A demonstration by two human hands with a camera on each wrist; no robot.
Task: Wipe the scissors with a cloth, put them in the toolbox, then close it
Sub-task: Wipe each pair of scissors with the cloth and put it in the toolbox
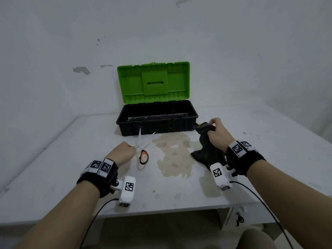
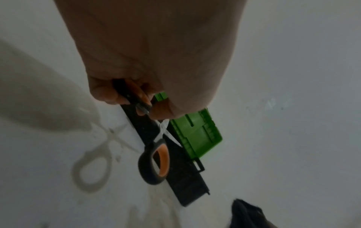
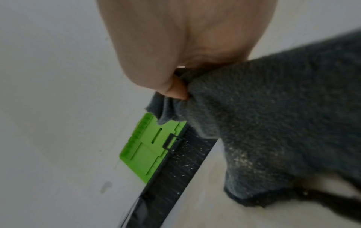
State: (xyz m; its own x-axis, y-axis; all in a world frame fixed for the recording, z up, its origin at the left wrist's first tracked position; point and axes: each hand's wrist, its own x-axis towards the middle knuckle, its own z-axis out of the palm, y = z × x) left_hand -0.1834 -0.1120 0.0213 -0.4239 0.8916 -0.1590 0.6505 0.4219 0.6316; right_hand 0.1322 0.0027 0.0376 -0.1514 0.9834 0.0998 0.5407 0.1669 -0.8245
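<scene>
My left hand grips one handle of the black-and-orange scissors, whose blades stand spread apart just above the table; in the left wrist view the free handle loop hangs below my curled fingers. My right hand holds a dark grey cloth bunched at its top, with the lower end draped on the table; the right wrist view shows the cloth pinched by my thumb. The black toolbox stands behind both hands with its green lid upright.
A pale brown stain spreads on the white table between my hands. The wall rises right behind the toolbox. The table's front edge runs near my forearms, and cables trail from the wrist cameras.
</scene>
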